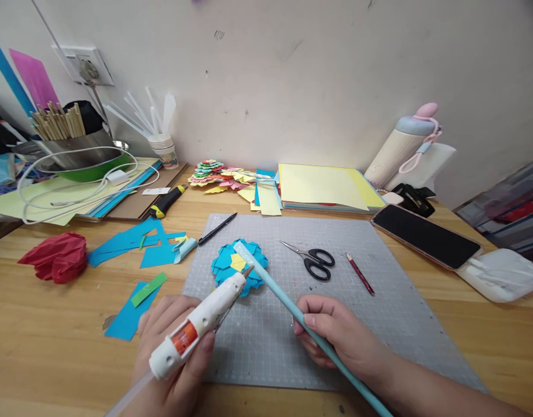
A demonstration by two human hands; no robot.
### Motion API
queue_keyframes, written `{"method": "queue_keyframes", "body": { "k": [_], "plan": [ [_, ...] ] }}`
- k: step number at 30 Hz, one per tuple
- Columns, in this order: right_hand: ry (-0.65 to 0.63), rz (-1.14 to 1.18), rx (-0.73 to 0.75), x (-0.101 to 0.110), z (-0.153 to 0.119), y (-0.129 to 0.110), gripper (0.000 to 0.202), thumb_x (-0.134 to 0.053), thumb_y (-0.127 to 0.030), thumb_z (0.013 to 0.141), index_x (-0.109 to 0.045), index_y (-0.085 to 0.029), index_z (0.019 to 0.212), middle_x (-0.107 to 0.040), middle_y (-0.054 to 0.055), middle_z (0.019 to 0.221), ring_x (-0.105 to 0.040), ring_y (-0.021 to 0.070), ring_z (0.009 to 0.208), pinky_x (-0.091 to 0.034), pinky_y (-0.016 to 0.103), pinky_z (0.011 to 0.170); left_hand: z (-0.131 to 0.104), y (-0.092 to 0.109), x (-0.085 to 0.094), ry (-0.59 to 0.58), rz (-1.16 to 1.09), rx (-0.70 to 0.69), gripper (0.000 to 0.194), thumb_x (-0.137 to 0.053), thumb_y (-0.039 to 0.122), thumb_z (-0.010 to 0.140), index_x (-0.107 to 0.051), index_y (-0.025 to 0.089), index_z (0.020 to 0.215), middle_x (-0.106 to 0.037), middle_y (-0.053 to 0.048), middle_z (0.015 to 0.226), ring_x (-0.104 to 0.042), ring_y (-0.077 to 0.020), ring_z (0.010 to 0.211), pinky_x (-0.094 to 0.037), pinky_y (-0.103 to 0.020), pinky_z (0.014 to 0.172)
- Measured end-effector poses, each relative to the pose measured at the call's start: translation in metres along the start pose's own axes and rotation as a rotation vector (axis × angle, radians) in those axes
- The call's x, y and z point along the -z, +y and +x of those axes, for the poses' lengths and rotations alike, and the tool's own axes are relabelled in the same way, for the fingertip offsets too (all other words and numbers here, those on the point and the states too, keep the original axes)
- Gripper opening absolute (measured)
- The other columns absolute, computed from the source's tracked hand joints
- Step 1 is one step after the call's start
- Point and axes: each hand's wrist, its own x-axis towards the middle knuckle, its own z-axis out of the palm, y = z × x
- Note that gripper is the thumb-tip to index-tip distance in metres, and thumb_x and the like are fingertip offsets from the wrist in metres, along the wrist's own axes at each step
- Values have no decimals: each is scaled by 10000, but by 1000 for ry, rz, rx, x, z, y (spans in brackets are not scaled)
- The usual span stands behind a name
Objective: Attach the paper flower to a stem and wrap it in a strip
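My left hand (175,347) is closed around a white hot glue gun (214,304), with a clear glue stick (133,391) sticking out of its back end. In my right hand (331,333) I grip a long light-blue paper-wrapped stick (283,298). The gun's nozzle is at the stick's far end, which looks shiny; whether they touch I cannot tell. Behind and below that end, a blue paper flower (225,258) with a yellow patch (238,262) at its centre lies on the grey cutting mat (266,359).
Black-handled scissors (317,263), a red pencil (360,275) and a black pen (217,229) lie on the mat. Left are blue paper scraps (127,315), crumpled red paper (60,258) and a utility knife (168,201). A paper stack (327,185) lies behind; a phone (426,234) is right.
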Motion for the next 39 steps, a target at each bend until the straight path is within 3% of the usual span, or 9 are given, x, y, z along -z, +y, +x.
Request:
{"method": "queue_keyframes", "body": {
  "k": [8, 15, 28, 35, 39],
  "plan": [
    [-7, -8, 7, 0, 0, -1, 196, -607, -357, 702, -534, -180, 661, -380, -94, 405, -252, 37, 337, -201, 178, 332, 1, -13, 3, -29, 45, -101, 187, -487, 294, 844, -547, 242, 674, -575, 5, 639, -553, -191, 631, -404, -334, 559],
    [-11, 17, 15, 2, 1, 0, 200, -609, -360, 707, -537, -177, 668, -386, -94, 408, -255, 38, 339, -202, 174, 330, -2, -13, 4, -45, 35, -145, 134, -463, 260, 861, -597, 260, 863, -629, -12, 828, -577, -218, 766, -401, -381, 692],
    [-26, 15, 10, 1, 1, 1, 224, -629, -380, 699, -542, -177, 660, -382, -97, 408, -244, 35, 336, -195, 175, 329, 1, -11, 1, -44, 38, -221, 131, -471, 213, 873, -476, 229, 743, -527, 26, 702, -513, -168, 671, -334, -332, 645],
    [-13, 36, -6, 0, 1, -3, 201, -623, -358, 689, -544, -177, 650, -375, -98, 402, -253, 34, 337, -202, 169, 327, 0, -9, 3, -76, 38, -228, 97, -452, 214, 877, -546, 230, 892, -615, -7, 866, -570, -196, 800, -360, -354, 712],
    [-9, 41, -11, -1, 1, -4, 203, -626, -360, 686, -545, -177, 652, -380, -94, 406, -256, 37, 342, -201, 171, 328, 0, -8, 3, -83, 31, -225, 99, -460, 239, 868, -559, 238, 875, -619, -1, 813, -568, -198, 751, -358, -356, 690]
  ]
}}
